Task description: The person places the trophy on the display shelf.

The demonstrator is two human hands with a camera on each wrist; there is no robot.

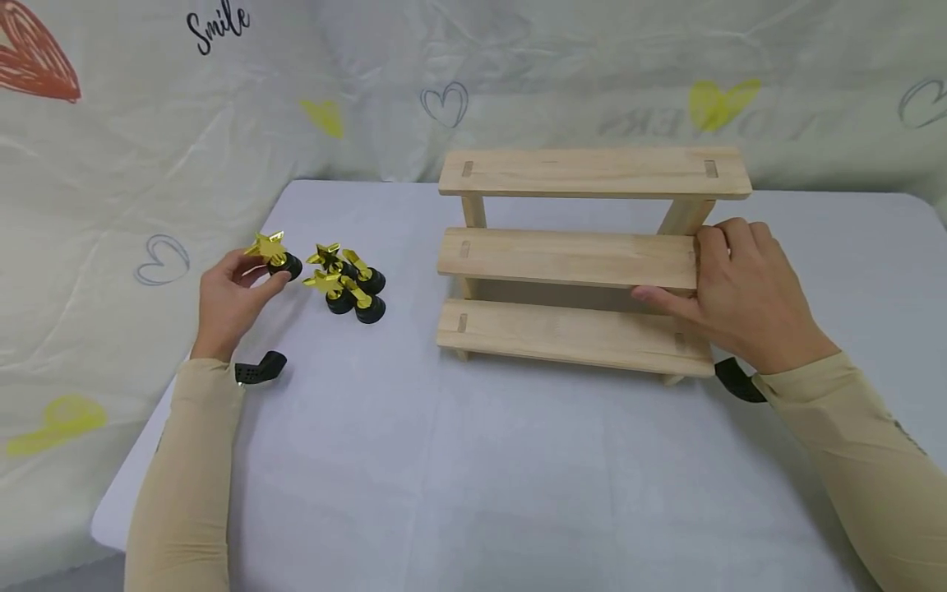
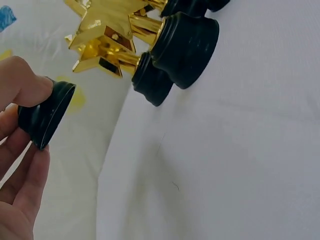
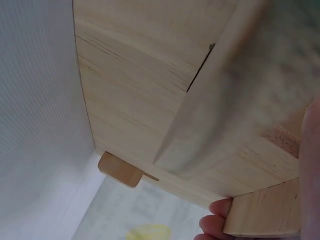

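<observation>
My left hand [image 1: 231, 302] is left of the rack [image 1: 565, 256], fingers and thumb closed around the black base [image 2: 46, 115] of one trophy [image 1: 274, 253], whose gold star sits above my grip. Between that trophy and the rack, nearer the trophy, four other trophies [image 1: 358, 294] cluster on the worktop [image 1: 518, 460], apparently upright, gold tops above black bases, close together.

My right hand [image 1: 755, 304] is at the rack's right end, curled around the end of its middle shelf [image 1: 565, 258]: my thumb lies along the front edge, my fingers reach over to the far side, and that corner is hidden under my hand. The rack is pale wood with three stepped shelves, the top one farthest back. Behind the rack hangs a pale cloth [image 1: 533, 74] printed with hearts. I wear beige sleeves [image 1: 188, 477].
</observation>
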